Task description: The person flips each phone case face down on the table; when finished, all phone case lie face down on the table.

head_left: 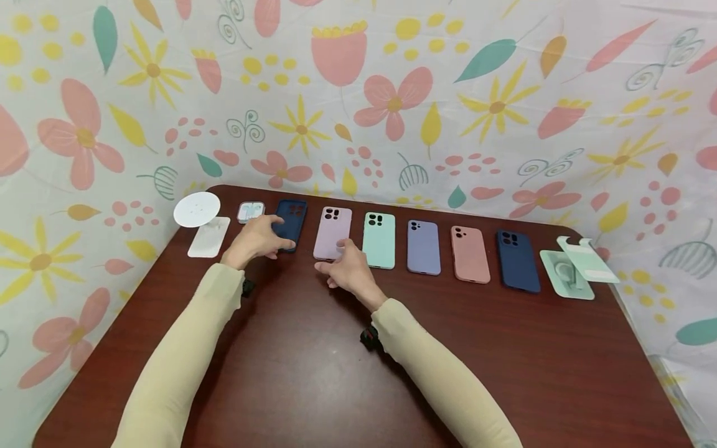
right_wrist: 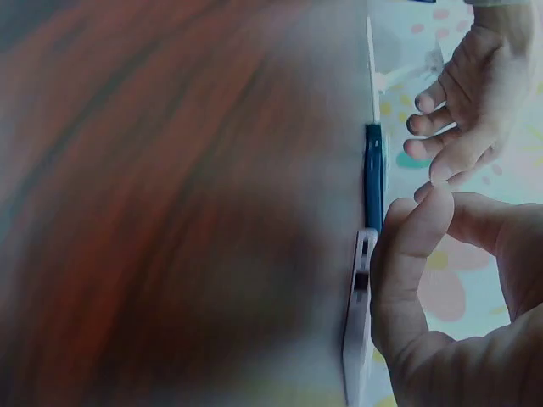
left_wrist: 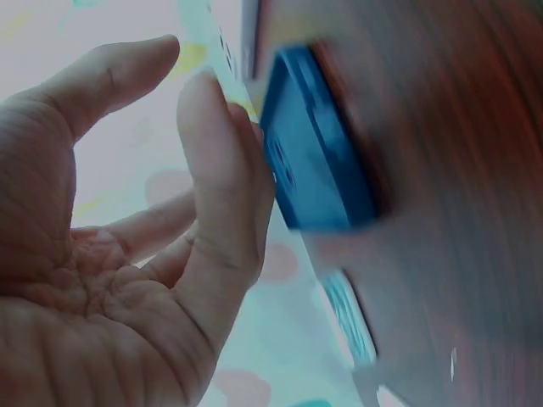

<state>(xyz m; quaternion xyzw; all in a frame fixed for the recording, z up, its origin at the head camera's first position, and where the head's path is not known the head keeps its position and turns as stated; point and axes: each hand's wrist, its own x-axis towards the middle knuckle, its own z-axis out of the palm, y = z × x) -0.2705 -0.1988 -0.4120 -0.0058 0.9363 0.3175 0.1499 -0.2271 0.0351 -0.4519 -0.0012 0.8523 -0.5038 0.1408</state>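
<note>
Both arms stretched over table (head_left: 313, 373). Left hand (head_left: 254, 239) fingers loose, spread, tips touching dark blue case (head_left: 291, 223). Right hand (head_left: 350, 269) relaxed, open, fingertips at lilac case (head_left: 333, 232) lower edge, gripping nothing.

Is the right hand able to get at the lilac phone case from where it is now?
Probably yes. The right hand hovers open at the near end of the lilac phone case, and nothing lies between them.
</note>
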